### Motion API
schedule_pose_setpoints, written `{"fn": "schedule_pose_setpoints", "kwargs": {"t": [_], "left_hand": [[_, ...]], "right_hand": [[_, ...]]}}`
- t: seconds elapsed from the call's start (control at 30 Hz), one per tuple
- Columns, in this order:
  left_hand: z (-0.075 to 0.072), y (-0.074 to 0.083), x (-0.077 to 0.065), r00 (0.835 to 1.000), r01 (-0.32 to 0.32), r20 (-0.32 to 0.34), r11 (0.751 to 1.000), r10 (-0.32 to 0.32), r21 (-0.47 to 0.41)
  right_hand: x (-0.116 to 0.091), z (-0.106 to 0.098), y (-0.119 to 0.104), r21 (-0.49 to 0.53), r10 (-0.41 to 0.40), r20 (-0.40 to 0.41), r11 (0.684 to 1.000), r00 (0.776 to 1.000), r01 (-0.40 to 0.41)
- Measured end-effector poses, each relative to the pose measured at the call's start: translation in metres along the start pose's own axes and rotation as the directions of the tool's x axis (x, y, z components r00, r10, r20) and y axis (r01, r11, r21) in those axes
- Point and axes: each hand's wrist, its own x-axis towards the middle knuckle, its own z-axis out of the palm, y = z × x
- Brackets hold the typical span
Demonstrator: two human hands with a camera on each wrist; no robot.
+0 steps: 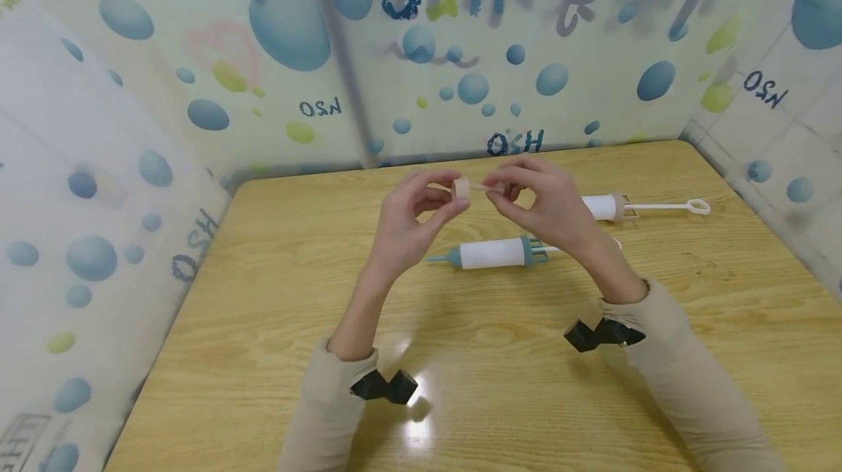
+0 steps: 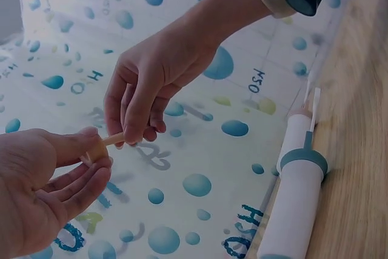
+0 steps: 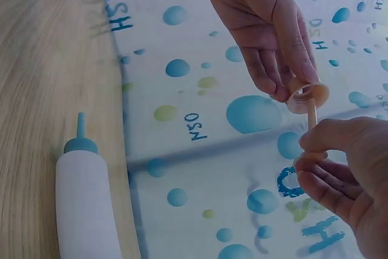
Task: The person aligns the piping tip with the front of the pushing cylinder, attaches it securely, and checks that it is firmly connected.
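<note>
Above the table, my left hand (image 1: 406,222) pinches a short beige ring-shaped cap (image 1: 462,188) between thumb and fingers. Facing it, my right hand (image 1: 547,198) pinches a beige nozzle (image 1: 495,188) with a thin stem. That stem points left toward the cap; in the right wrist view, the tip of the nozzle (image 3: 312,113) overlaps the open mouth of the cap (image 3: 321,95). My right fingers partly hide the nozzle's wider end. Below the hands lies a white-barrelled, syringe-like tube with teal ends (image 1: 492,253), its plunger partly behind my right wrist.
A second white tube with a beige end collar (image 1: 618,207) lies behind my right hand, its white pull handle (image 1: 699,207) pointing right. The wooden table (image 1: 263,326) meets patterned wall sheets (image 1: 421,99) at the back and sides.
</note>
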Motion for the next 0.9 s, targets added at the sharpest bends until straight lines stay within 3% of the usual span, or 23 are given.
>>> {"fn": "schedule_pose_setpoints", "kwargs": {"t": [0.43,0.67,0.9], "left_hand": [[-0.003,0.013,-0.008,0.998,-0.064,0.028,0.998,0.064,-0.011],[-0.001,0.015,-0.009,0.995,-0.092,0.021,0.995,0.093,-0.028],[-0.002,0.016,-0.009,0.996,-0.089,0.003,0.995,0.089,-0.035]], "right_hand": [[0.008,0.002,-0.016,0.058,-0.155,-0.003,0.986,0.988,0.155],[0.008,0.0,-0.02,0.243,-0.089,0.006,0.966,0.996,0.085],[0.006,-0.002,-0.021,0.444,-0.05,0.031,0.895,0.998,0.031]]}}
